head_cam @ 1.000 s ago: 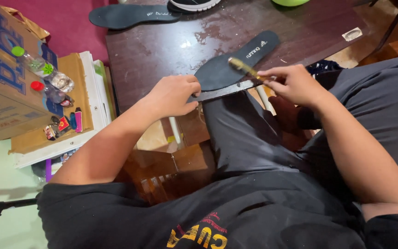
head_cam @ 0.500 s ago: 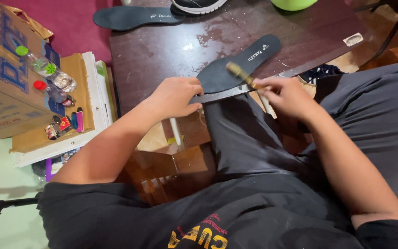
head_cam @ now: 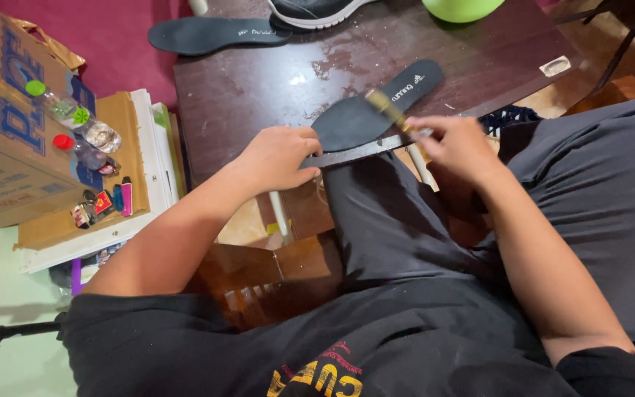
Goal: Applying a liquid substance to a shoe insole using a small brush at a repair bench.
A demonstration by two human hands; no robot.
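Pinning the dark insole point(head_cam: 365, 110) flat at the worktop point(head_cam: 244, 88) edge, our left hand point(head_cam: 277, 158) steadied it; our right hand point(head_cam: 457, 147) pinched a small brush point(head_cam: 387, 106) above it.

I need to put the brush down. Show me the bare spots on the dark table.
The dark table is bare between its left edge and the held insole, and right of that insole toward the small oval tag. The far edge is crowded: second insole, shoe, green bowl. The left hand and right hand fill the near edge.
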